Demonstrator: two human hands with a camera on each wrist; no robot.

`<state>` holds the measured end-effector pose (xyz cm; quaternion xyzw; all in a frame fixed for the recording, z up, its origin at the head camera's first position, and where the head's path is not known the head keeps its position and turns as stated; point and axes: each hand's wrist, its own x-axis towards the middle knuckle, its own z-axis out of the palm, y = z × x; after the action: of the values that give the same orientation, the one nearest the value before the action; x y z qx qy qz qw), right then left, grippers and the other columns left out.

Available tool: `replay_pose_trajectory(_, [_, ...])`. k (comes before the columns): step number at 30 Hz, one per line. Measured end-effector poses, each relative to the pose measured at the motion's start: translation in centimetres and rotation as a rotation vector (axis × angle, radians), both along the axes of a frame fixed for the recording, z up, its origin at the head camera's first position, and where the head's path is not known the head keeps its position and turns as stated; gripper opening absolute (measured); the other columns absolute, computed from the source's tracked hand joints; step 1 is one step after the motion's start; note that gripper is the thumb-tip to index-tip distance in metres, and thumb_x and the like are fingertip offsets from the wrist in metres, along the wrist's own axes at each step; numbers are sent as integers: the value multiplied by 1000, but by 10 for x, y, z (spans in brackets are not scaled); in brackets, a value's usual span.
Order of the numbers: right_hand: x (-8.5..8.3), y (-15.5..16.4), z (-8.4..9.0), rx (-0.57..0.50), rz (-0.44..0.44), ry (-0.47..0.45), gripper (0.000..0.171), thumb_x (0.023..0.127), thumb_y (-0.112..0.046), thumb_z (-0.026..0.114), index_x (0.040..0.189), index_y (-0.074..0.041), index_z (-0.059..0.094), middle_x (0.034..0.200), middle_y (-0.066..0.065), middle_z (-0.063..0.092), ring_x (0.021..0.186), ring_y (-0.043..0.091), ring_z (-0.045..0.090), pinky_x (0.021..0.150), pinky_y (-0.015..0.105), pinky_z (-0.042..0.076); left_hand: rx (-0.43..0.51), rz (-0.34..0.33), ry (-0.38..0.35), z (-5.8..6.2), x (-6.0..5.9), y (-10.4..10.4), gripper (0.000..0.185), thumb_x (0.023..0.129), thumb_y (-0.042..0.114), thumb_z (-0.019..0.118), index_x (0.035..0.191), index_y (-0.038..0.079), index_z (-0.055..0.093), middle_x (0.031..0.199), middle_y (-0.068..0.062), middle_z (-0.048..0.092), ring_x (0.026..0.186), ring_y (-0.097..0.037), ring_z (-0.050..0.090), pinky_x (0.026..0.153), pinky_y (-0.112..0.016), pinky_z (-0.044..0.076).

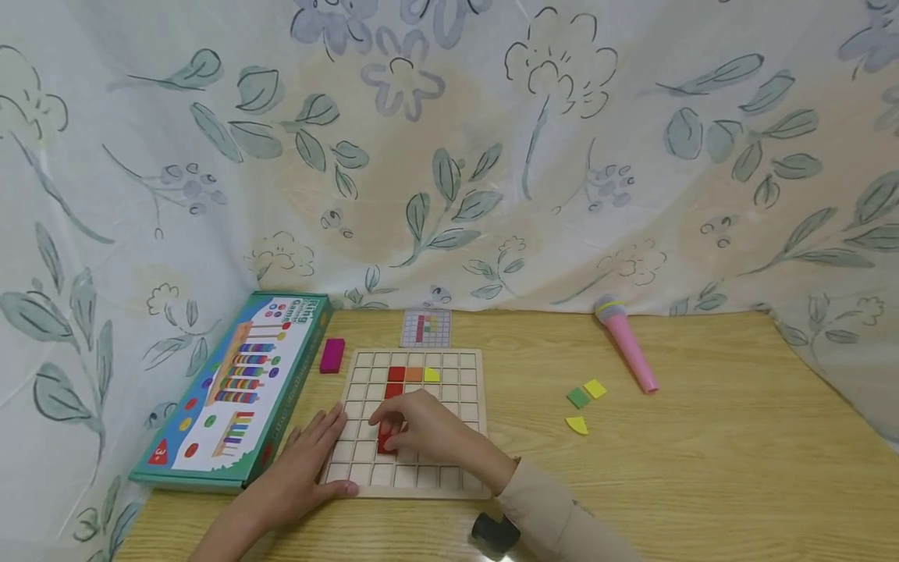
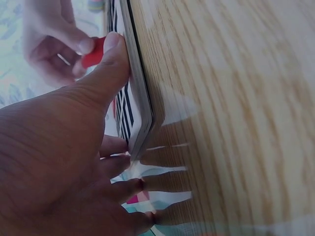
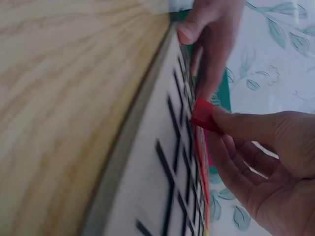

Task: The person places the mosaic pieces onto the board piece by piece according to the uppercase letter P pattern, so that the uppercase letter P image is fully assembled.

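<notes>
A pale wooden grid board lies on the table. My right hand is over its middle, pinching a small red block between thumb and fingertips. Along the board's left edge rests my left hand, fingers extended and thumb by the near left corner. In an upper row sit a red square, an orange square and a yellow quarter-round piece. More red runs down the column below the red square, partly hidden by my right hand.
A pattern card lies behind the board. Left are a magenta block and a game box. To the right lie a green square, a yellow square, a yellow quarter-round and a pink toy microphone.
</notes>
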<state>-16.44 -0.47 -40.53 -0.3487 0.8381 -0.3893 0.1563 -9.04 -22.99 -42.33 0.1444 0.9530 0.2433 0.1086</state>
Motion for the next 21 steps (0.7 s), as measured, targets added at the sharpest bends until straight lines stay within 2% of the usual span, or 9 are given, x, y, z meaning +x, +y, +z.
replay_pose_trajectory(9, [6, -10, -8, 114, -28, 62, 17, 85, -7, 77, 101, -9, 74, 74, -13, 60, 68, -1, 52, 64, 12, 46, -1, -2, 0, -1, 0, -1, 103, 80, 59, 70, 153, -1, 28, 161, -17, 20, 145, -46, 16, 111, -69, 13])
replay_pose_trajectory(21, [7, -11, -9, 129, -20, 95, 19, 85, -6, 76, 103, -10, 74, 79, -12, 64, 70, -3, 53, 66, 11, 46, 13, -11, 15, 0, 1, -1, 101, 81, 57, 70, 152, -1, 28, 161, -17, 21, 145, -46, 16, 111, -69, 13])
